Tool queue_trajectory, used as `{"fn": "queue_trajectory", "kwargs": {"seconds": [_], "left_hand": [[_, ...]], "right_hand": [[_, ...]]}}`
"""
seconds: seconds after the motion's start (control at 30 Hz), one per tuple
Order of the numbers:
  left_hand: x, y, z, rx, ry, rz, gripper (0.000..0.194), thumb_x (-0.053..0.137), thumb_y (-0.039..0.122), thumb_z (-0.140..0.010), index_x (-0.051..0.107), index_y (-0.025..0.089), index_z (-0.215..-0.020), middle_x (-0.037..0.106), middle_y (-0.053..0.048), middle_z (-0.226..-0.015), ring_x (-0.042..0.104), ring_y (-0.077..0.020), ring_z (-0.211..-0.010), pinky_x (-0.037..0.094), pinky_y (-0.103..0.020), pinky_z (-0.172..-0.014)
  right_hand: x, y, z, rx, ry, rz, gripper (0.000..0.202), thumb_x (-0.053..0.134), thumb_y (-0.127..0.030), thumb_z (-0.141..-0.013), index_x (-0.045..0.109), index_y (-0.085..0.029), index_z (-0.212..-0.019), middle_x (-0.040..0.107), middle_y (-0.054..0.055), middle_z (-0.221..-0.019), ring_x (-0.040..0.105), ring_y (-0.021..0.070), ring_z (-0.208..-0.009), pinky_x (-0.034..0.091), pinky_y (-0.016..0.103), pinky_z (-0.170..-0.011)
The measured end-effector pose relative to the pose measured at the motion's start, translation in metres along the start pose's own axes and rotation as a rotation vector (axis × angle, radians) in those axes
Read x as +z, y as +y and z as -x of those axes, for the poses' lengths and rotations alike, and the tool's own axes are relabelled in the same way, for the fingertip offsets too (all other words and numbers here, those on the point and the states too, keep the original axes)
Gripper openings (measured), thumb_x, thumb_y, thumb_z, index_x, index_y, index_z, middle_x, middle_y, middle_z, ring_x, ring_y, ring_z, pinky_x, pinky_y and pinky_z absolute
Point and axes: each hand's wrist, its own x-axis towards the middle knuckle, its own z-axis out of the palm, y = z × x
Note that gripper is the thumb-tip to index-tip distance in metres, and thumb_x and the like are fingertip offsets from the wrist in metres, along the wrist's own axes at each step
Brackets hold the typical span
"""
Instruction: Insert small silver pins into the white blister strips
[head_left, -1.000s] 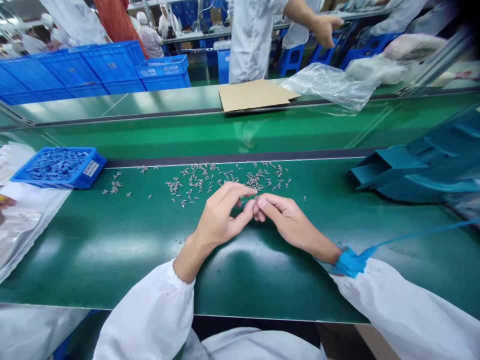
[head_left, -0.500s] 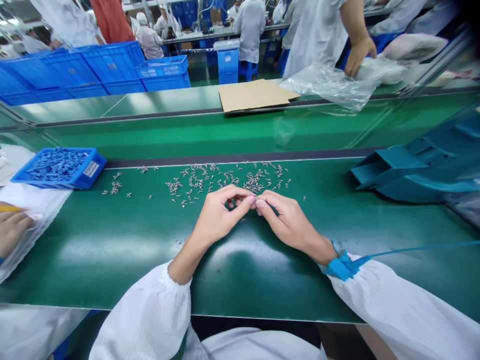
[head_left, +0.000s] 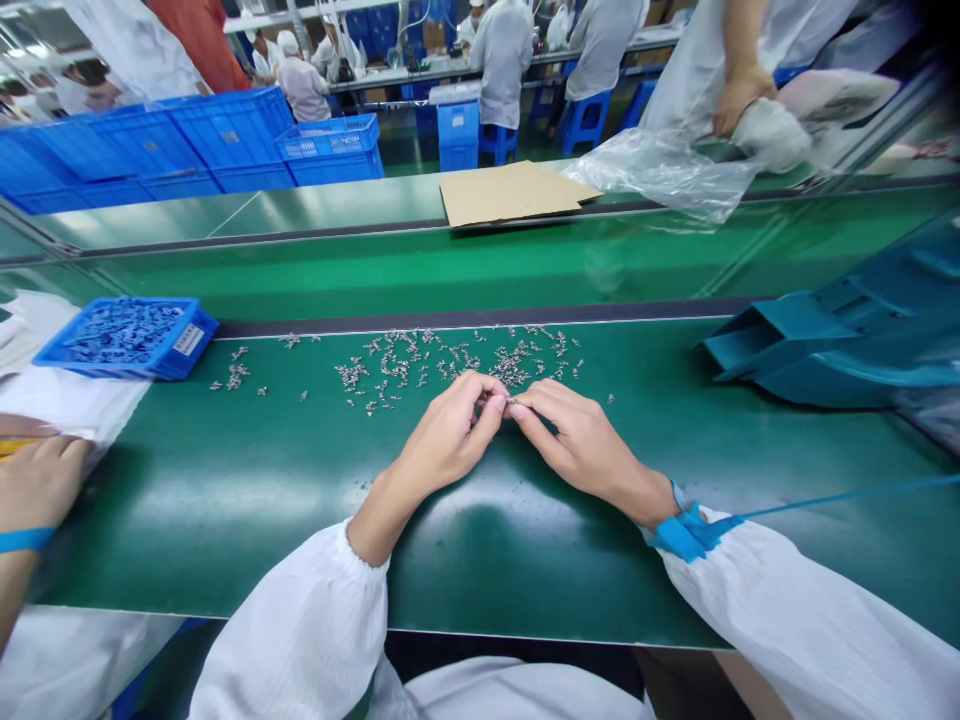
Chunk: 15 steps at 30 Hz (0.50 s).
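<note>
My left hand (head_left: 454, 430) is closed in a pinch, its thumb and fingertips meeting those of my right hand (head_left: 574, 435), which is also pinched. Between the two sets of fingertips is a small metal part (head_left: 511, 402), mostly covered and too small to name exactly. Just beyond my hands, many small silvery metal pieces (head_left: 397, 350), screw-like in look, lie scattered over the green work surface (head_left: 525, 560). A blue band (head_left: 686, 532) with a cord circles my right wrist.
A blue tray (head_left: 124, 338) of small blue parts stands at the left, near a co-worker's hand (head_left: 41, 480). At the right rests a large teal plastic housing (head_left: 832, 345). Cardboard (head_left: 517, 192) and a clear plastic bag (head_left: 667, 170) lie on the ledge behind, where another person's hand (head_left: 742, 95) reaches.
My left hand has turned slightly and shifted a little right, its fingers closer together. The co-worker's hand at the left has come further into view. The person behind has moved right.
</note>
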Motion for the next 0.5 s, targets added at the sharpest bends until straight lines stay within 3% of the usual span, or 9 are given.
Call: {"fn": "queue_trajectory", "kwargs": {"seconds": [0.17,0.33,0.43,0.5], "left_hand": [[0.004,-0.003,0.002,-0.016,-0.055,-0.213,0.025,0.026,0.031,-0.105,0.048,0.021,-0.098,0.053,-0.004,-0.094,0.051,-0.0166,-0.080,0.042,-0.032,-0.075],[0.005,0.002,-0.002,-0.012,-0.049,-0.205,0.029,0.027,0.032,-0.105,0.049,0.024,-0.088,0.053,-0.001,-0.084,0.052,-0.0172,-0.075,0.041,-0.031,-0.070],[0.001,0.010,-0.003,0.070,-0.042,-0.156,0.030,0.028,0.029,-0.105,0.052,0.024,-0.088,0.056,-0.001,-0.082,0.056,-0.0173,-0.075,0.045,-0.030,-0.071],[-0.001,0.009,-0.003,0.062,-0.037,-0.122,0.027,0.029,0.027,-0.105,0.055,0.025,-0.100,0.060,0.000,-0.087,0.060,-0.0164,-0.077,0.047,-0.028,-0.072]], "right_hand": [[-0.003,0.006,0.000,-0.079,-0.036,0.157,0.027,0.040,-0.031,-0.104,0.064,-0.022,-0.094,0.063,0.009,-0.086,0.052,0.0244,-0.081,0.042,0.040,-0.077],[-0.005,0.004,-0.002,-0.115,-0.075,0.238,0.025,0.042,-0.030,-0.104,0.065,-0.022,-0.099,0.066,0.009,-0.087,0.054,0.0253,-0.083,0.042,0.041,-0.080],[-0.033,-0.005,-0.003,-0.087,-0.001,0.244,0.022,0.045,-0.029,-0.103,0.065,-0.023,-0.096,0.068,0.008,-0.085,0.057,0.0251,-0.080,0.044,0.040,-0.077],[-0.073,-0.009,-0.002,0.013,0.121,0.276,0.020,0.048,-0.030,-0.101,0.064,-0.024,-0.091,0.069,0.007,-0.084,0.060,0.0249,-0.078,0.046,0.039,-0.073]]}}
